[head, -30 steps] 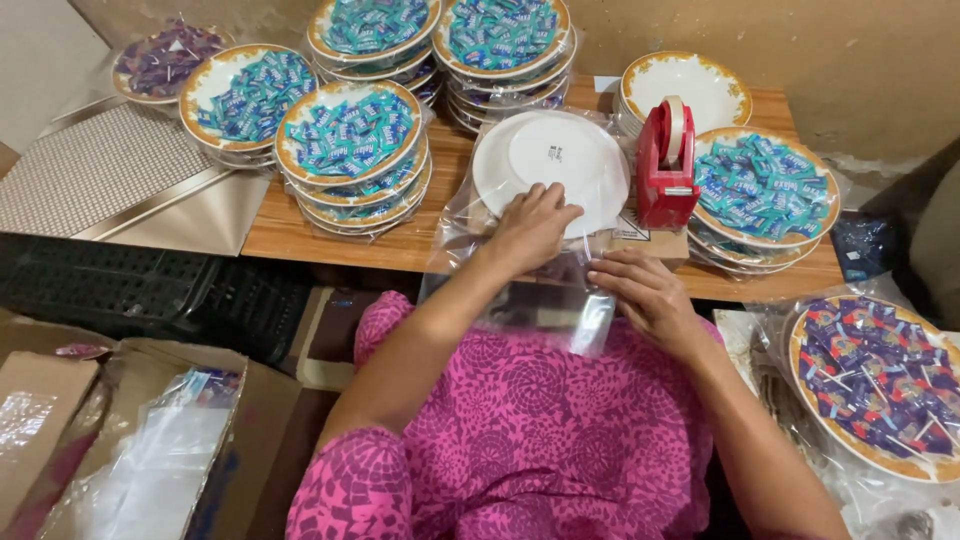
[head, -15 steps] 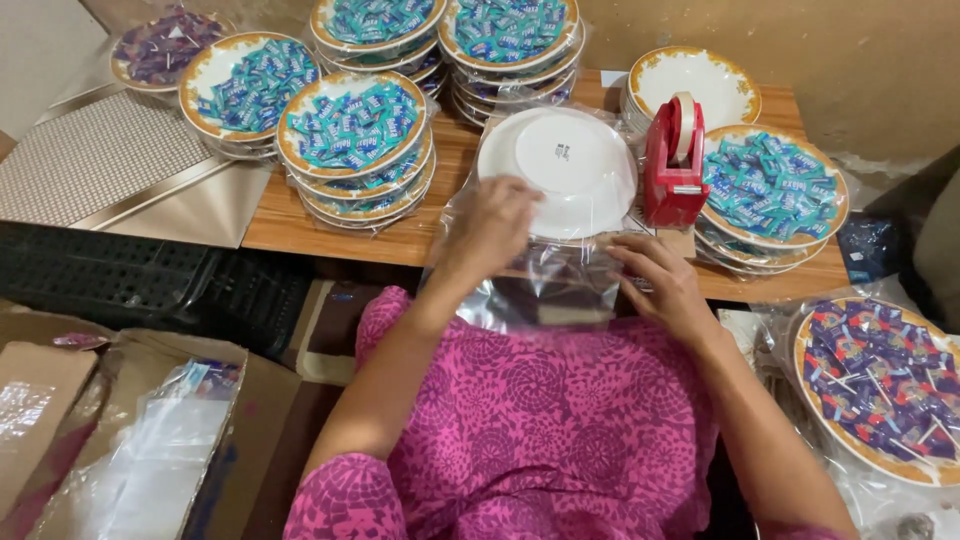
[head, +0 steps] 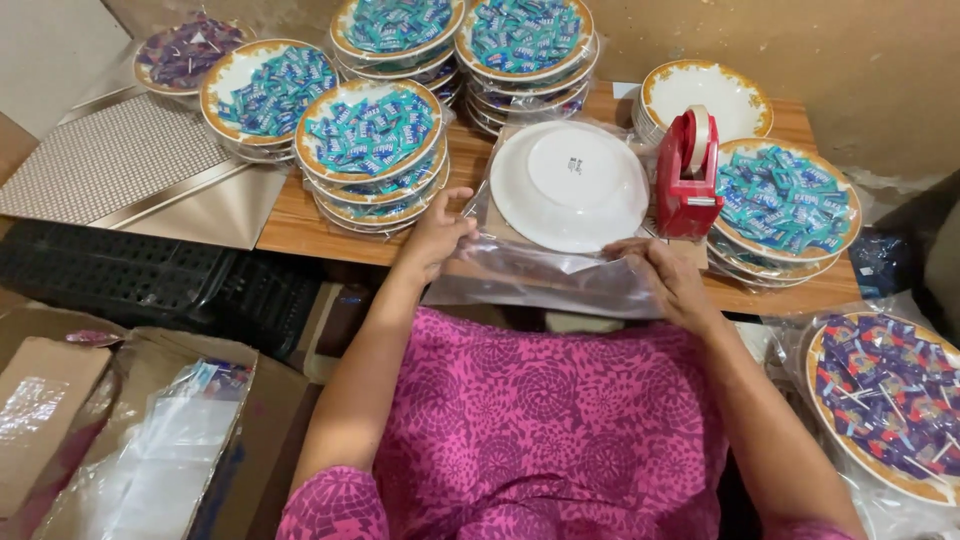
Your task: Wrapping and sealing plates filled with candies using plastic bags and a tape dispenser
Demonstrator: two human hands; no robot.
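Observation:
An upside-down white plate (head: 570, 185) lies inside a clear plastic bag (head: 545, 275) at the front edge of the wooden table (head: 290, 225). My left hand (head: 437, 232) grips the bag's left edge just beside the plate. My right hand (head: 668, 280) pinches the bag's open end at the lower right. The bag's loose end hangs over the table edge toward my lap.
Stacks of gold-rimmed plates filled with blue wrapped candies (head: 372, 135) surround the bagged plate. A red tape dispenser (head: 689, 175) stands just right of it. A plate of purple candies (head: 885, 395) sits at lower right. A cardboard box with plastic bags (head: 150, 440) lies lower left.
Both hands have moved apart to the bag's edges and pulled the plastic flat. The white plate now lies fully uncovered by my hands inside the bag.

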